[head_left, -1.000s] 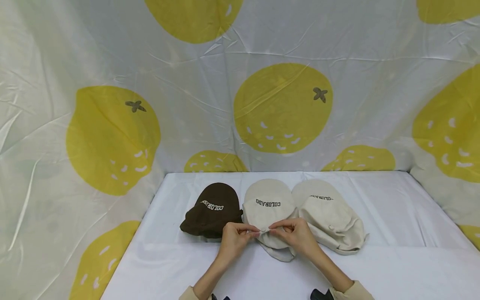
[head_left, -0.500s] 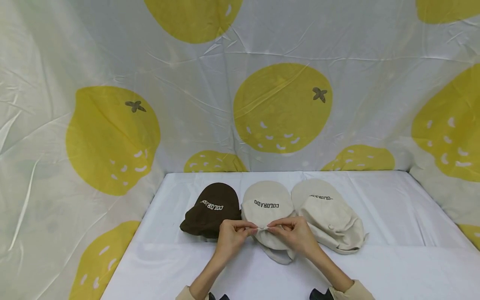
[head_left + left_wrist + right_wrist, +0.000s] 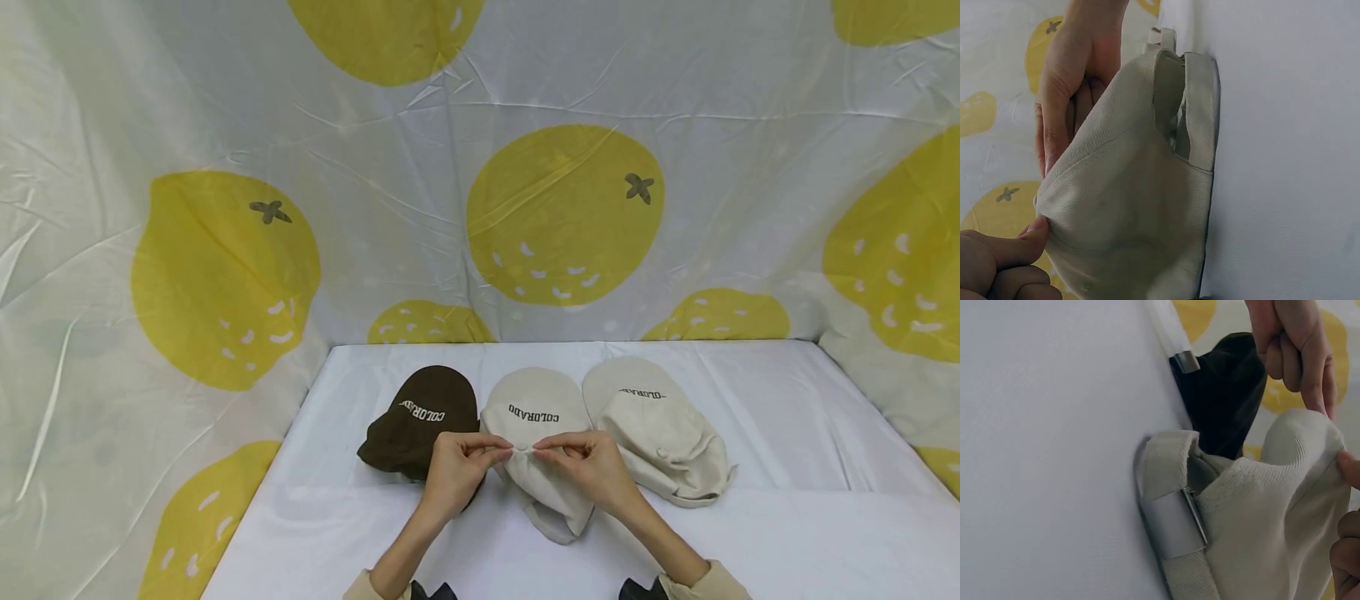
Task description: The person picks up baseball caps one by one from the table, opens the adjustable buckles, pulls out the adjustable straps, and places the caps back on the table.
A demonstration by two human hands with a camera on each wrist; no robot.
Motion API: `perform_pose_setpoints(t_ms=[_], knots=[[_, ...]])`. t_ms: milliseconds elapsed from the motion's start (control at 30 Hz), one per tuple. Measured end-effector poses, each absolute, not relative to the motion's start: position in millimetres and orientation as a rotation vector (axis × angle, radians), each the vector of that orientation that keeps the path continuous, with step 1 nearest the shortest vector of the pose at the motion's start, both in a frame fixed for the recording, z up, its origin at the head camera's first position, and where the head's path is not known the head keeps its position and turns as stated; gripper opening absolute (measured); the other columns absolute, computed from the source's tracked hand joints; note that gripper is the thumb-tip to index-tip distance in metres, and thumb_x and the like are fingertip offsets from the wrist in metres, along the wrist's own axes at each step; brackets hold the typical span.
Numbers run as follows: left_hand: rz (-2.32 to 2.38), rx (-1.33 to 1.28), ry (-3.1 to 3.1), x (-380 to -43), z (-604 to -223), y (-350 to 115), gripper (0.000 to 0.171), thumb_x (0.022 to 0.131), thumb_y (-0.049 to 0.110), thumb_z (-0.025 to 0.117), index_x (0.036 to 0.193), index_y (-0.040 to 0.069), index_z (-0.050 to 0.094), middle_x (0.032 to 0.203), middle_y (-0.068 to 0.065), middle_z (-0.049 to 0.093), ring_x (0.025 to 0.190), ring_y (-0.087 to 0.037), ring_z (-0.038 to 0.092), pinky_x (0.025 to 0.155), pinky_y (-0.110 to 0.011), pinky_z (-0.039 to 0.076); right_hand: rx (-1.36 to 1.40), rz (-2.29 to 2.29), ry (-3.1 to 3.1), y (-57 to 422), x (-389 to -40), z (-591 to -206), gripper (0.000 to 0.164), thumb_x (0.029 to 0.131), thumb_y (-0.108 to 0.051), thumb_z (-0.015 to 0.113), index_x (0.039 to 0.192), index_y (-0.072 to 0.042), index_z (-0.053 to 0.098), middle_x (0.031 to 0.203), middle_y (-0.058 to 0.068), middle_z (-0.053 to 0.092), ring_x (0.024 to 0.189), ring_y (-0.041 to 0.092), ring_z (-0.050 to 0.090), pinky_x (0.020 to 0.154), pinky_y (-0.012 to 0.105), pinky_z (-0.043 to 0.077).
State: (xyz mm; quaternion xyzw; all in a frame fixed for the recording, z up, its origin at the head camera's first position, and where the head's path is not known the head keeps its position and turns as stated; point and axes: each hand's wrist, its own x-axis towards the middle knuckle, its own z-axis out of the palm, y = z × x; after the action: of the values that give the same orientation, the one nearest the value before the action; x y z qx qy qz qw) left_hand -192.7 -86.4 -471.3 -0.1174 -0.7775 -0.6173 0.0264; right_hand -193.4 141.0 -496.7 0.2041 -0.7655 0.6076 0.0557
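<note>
In the head view, the middle beige cap (image 3: pixel 534 392) lies brim away, with upside-down "COLORADO" lettering. My left hand (image 3: pixel 456 471) pinches its crown left of the top button (image 3: pixel 522 448), between thumb and forefinger. On the button's other side, my right hand (image 3: pixel 592 467) pinches the fabric the same way. The crown is drawn up, as the beige cap (image 3: pixel 1122 187) shows in the left wrist view. Its back strap (image 3: pixel 1188 581) and metal buckle (image 3: pixel 1175 522) show in the right wrist view, down at the white cloth.
A dark brown cap (image 3: pixel 435 408) sits left, partly behind my left hand. Another beige cap (image 3: pixel 660 433) lies right, close beside the middle one, its crown crumpled. A white cloth (image 3: pixel 810 533) covers the table. Lemon-print curtain (image 3: pixel 390 208) hangs behind and at both sides.
The middle cap has shifted slightly toward me, and its back edge hangs lower in view. My left hand has moved a little left and away from me; both hands keep their pinch.
</note>
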Motion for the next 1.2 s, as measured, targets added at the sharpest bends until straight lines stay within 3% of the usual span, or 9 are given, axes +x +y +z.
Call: perform_pose_setpoints(t_ms=[133, 267, 333, 567, 667, 833, 933, 1033, 1200], knots=[[-1.912, -0.379, -2.383, -192, -468, -87, 0.004, 0.082, 0.006, 0.086, 0.084, 0.003, 0.083, 0.050, -0.001, 0.045, 0.046, 0.000, 0.030, 0.046, -0.016, 0.022, 0.629, 1.869, -2.301, 142, -192, -492, 0.010, 0.089, -0.007, 0.079, 0.098, -0.003, 0.082, 0.057, 0.001, 0.057, 0.053, -0.005, 0.027, 0.047, 0.017, 0.032], [-1.897, -0.399, -2.374, -190, -463, -87, 0.004, 0.083, 0.008, 0.086, 0.085, 0.005, 0.083, 0.050, 0.004, 0.042, 0.047, 0.001, 0.030, 0.046, -0.015, 0.022, 0.643, 1.886, -2.279, 143, -190, -487, 0.011, 0.089, -0.005, 0.079, 0.099, -0.001, 0.081, 0.080, 0.015, 0.076, 0.056, -0.005, 0.033, 0.055, 0.014, 0.043], [-1.889, -0.414, -2.368, -189, -461, -86, 0.005, 0.083, 0.008, 0.086, 0.085, 0.004, 0.083, 0.050, 0.005, 0.042, 0.047, 0.002, 0.029, 0.046, -0.015, 0.022, 0.651, 1.881, -2.271, 143, -189, -484, 0.011, 0.089, -0.005, 0.079, 0.099, -0.001, 0.081, 0.087, 0.013, 0.078, 0.057, -0.005, 0.035, 0.057, 0.013, 0.045], [-1.895, -0.464, -2.328, -187, -448, -85, 0.006, 0.084, 0.007, 0.085, 0.088, 0.003, 0.083, 0.049, -0.004, 0.048, 0.048, 0.001, 0.029, 0.048, -0.015, 0.023, 0.680, 1.890, -2.235, 146, -186, -471, 0.012, 0.089, -0.002, 0.078, 0.100, 0.002, 0.080, 0.059, 0.006, 0.061, 0.054, -0.007, 0.031, 0.055, 0.012, 0.044], [-1.921, -0.485, -2.310, -187, -443, -84, 0.006, 0.084, 0.007, 0.085, 0.089, 0.003, 0.083, 0.050, -0.008, 0.050, 0.048, 0.001, 0.029, 0.049, -0.015, 0.024, 0.693, 1.922, -2.204, 148, -185, -466, 0.013, 0.089, 0.001, 0.077, 0.101, 0.005, 0.079, 0.070, 0.011, 0.072, 0.057, -0.007, 0.038, 0.063, 0.014, 0.052], [-1.925, -0.572, -2.285, -189, -434, -84, 0.005, 0.084, 0.006, 0.084, 0.088, 0.003, 0.083, 0.065, -0.018, 0.070, 0.056, 0.001, 0.042, 0.055, -0.014, 0.036, 0.701, 1.928, -2.179, 150, -183, -455, 0.012, 0.089, 0.001, 0.077, 0.100, 0.004, 0.079, 0.069, 0.004, 0.072, 0.060, -0.008, 0.044, 0.065, 0.014, 0.053], [-1.910, -0.615, -2.284, -191, -427, -84, 0.005, 0.084, 0.007, 0.084, 0.088, 0.004, 0.083, 0.079, -0.016, 0.078, 0.062, -0.001, 0.046, 0.061, -0.014, 0.041, 0.691, 1.918, -2.186, 152, -183, -447, 0.011, 0.089, -0.001, 0.078, 0.100, 0.001, 0.081, 0.066, 0.004, 0.070, 0.058, -0.007, 0.039, 0.065, 0.016, 0.053], [-1.891, -0.635, -2.286, -191, -419, -83, 0.004, 0.085, 0.008, 0.084, 0.088, 0.007, 0.084, 0.079, -0.013, 0.079, 0.062, -0.002, 0.045, 0.060, -0.015, 0.040, 0.655, 1.896, -2.213, 152, -183, -438, 0.010, 0.089, -0.005, 0.079, 0.099, -0.003, 0.081, 0.058, 0.000, 0.062, 0.055, -0.005, 0.032, 0.063, 0.016, 0.051], [-1.895, -0.632, -2.275, -194, -409, -80, 0.004, 0.086, 0.009, 0.083, 0.089, 0.007, 0.084, 0.081, -0.011, 0.079, 0.066, -0.005, 0.053, 0.064, -0.017, 0.044, 0.597, 1.854, -2.248, 154, -185, -426, 0.009, 0.088, -0.008, 0.082, 0.097, -0.006, 0.082, 0.050, -0.005, 0.031, 0.053, -0.003, 0.025, 0.049, 0.021, 0.035]])
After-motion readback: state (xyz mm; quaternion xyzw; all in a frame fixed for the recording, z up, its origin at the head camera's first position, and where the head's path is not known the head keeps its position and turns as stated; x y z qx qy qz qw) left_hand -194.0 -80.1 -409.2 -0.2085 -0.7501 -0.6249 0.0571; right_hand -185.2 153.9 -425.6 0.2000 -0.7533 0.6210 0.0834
